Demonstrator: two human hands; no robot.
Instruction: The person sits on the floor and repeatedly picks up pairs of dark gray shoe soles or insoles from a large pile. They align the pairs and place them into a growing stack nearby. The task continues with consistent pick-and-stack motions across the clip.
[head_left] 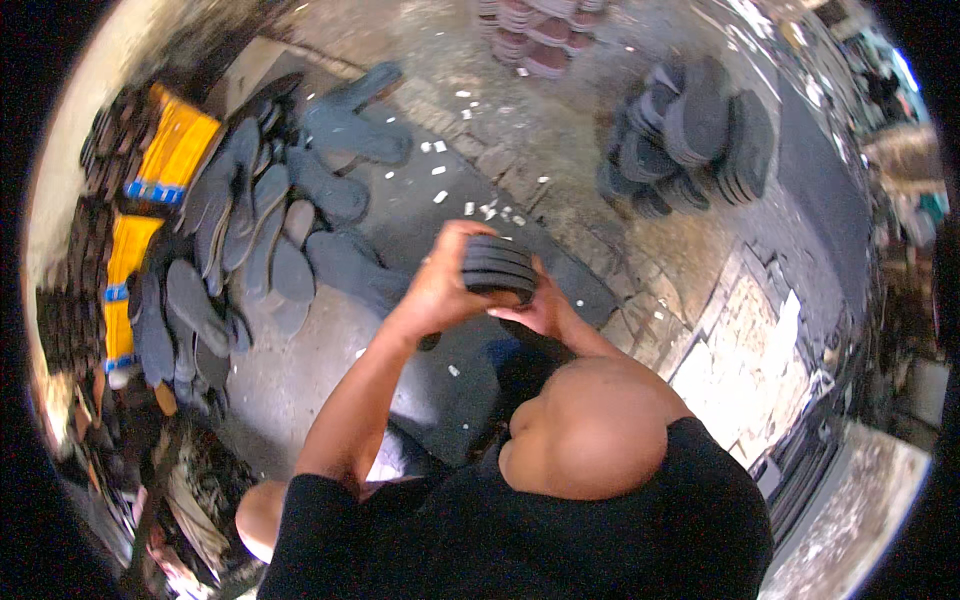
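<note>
Both my hands hold a small stack of dark, flat shoe soles [497, 268] in front of me, above the floor. My left hand [438, 290] wraps over the stack's left side from above. Underneath, on the right side, my right hand [538, 312] supports it with the fingers curled up. Below the stack lies a dark sheet [430, 215] spread on the stone floor, dotted with small white scraps [487, 211].
A loose heap of grey-black soles [255, 235] lies at the left, beside yellow bundles with blue bands [175, 150]. Stacked dark soles [695, 130] stand at the upper right, and a pinkish stack [540, 35] at the top. Pale broken slabs [735, 345] lie on the right.
</note>
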